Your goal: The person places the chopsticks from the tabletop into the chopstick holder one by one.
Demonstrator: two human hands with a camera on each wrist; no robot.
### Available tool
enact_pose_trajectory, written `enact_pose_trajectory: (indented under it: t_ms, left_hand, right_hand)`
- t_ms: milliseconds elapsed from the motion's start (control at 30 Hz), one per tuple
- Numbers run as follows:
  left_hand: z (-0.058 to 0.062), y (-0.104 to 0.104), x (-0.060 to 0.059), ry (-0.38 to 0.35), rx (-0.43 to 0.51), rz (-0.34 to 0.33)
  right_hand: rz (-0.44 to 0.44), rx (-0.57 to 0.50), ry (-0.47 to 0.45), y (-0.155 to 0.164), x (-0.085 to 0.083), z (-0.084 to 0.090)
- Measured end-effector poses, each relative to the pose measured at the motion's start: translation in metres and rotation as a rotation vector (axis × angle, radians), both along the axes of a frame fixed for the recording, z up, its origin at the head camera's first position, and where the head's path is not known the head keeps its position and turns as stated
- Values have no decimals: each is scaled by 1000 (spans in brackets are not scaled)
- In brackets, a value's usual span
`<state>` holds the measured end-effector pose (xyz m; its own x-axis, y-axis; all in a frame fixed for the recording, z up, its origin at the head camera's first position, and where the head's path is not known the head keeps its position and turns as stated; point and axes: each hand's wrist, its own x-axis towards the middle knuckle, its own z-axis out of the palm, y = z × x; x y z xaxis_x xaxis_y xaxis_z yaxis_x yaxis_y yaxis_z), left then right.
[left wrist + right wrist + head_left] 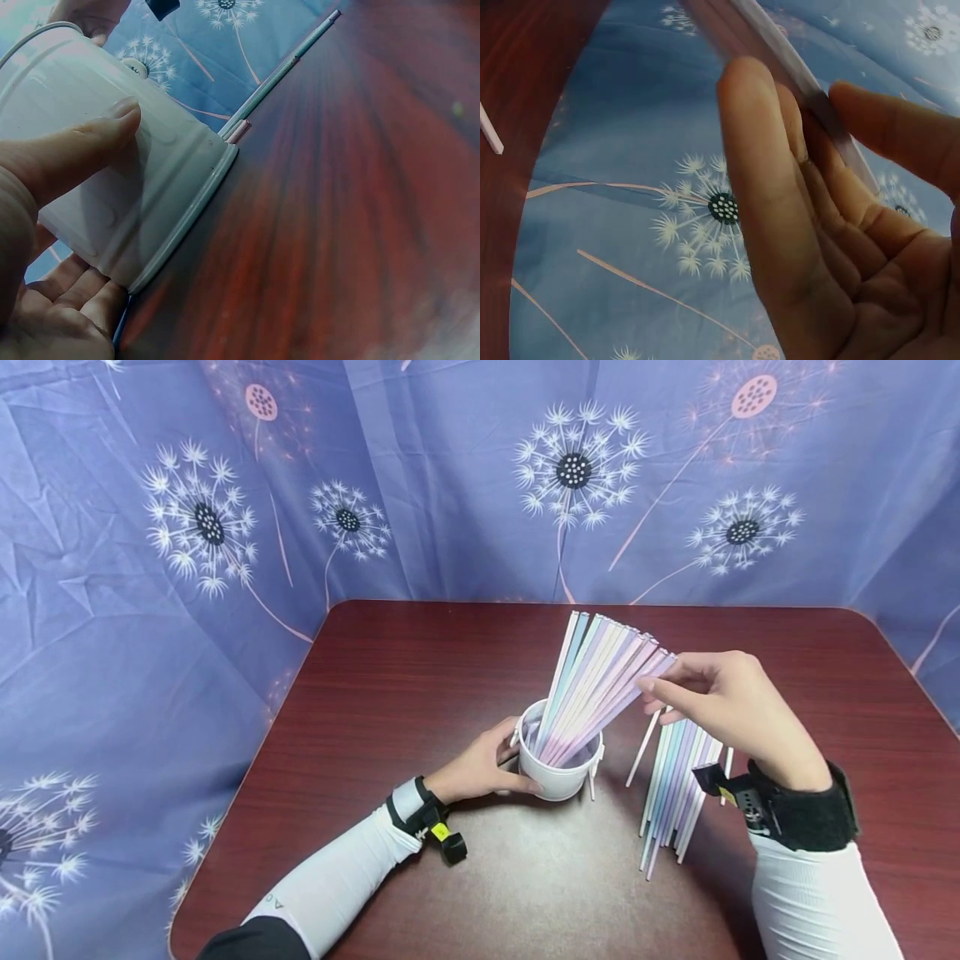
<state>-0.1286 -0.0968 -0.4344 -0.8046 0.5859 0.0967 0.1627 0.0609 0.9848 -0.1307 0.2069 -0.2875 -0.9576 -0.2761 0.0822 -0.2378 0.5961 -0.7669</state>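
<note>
The small mark (276, 904) on the white sleeve (341, 877) cannot be read. The left hand (480, 767) curls its fingers round a white round bucket (558, 783), well inside the dark-red tabletop (420, 668)'s far edge. The right wrist view best shows the right hand (720, 697) pinching a pale slim straw (784, 56).

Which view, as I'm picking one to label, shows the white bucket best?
The head view: it shows the white bucket nearly whole, with its open rim and the straws leaning in it. The left wrist view gives a close, cut-off look at its wall, partly behind the left hand. The right wrist view misses it.
</note>
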Motion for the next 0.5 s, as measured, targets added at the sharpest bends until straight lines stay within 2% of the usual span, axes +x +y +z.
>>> enact_pose_trajectory:
  t_ms: [267, 400, 500]
  left_hand:
    - [-1, 1, -1, 13, 2, -9]
    - [0, 1, 0, 4, -4, -6]
    - [1, 0, 0, -8, -12, 5]
  right_hand:
    - [-19, 87, 105, 2, 0, 0]
    - [12, 110, 132, 7, -1, 0]
    - [-9, 128, 124, 10, -2, 0]
